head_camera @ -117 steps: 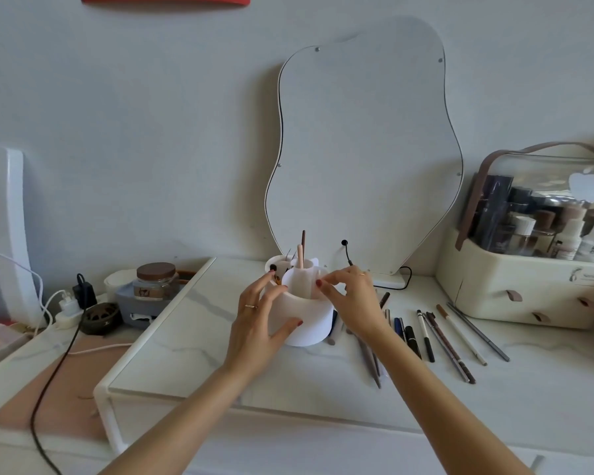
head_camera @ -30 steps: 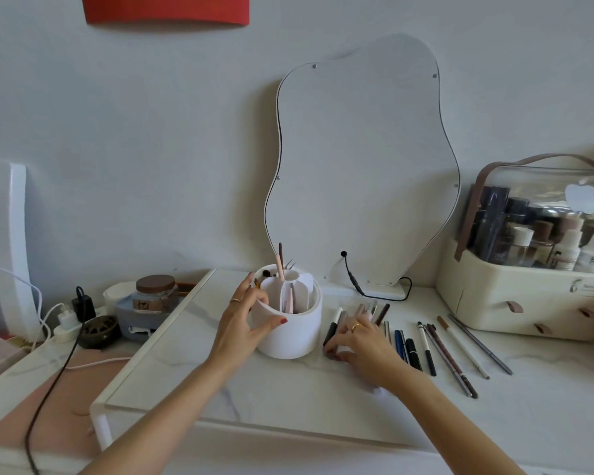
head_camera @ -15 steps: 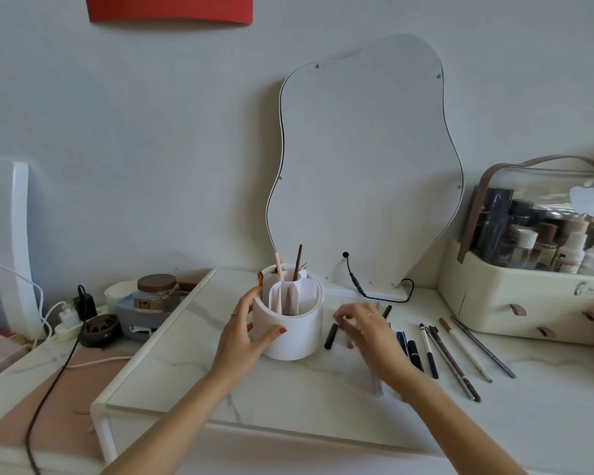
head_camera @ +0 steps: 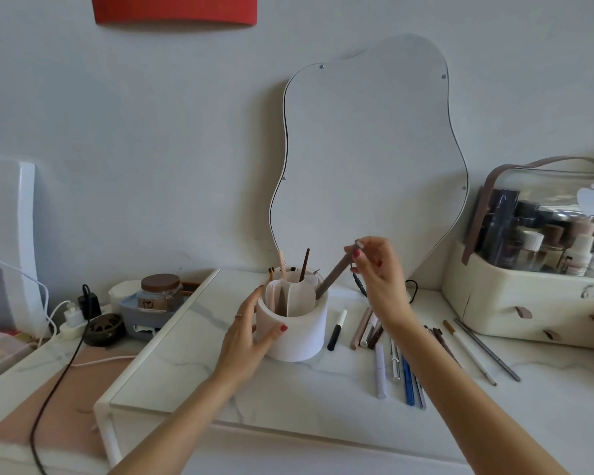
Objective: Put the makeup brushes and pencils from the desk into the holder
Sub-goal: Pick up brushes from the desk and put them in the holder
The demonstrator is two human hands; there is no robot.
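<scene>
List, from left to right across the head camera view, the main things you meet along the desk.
white charger plug → brown-lidded jar → left hand → white holder → black-and-white pen → blue pencil → white pencil → cream cosmetics case

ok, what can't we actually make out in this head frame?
- Holder compartments: the walls hide the lower ends of the pencils inside.
- Taupe pencil lower tip: hidden behind the holder rim, so how deep it sits is unclear.
- Pencils on the desk: the right hand and its forearm cover part of the row, so no exact count.
- Organizer box: cut off by the right edge.
</scene>
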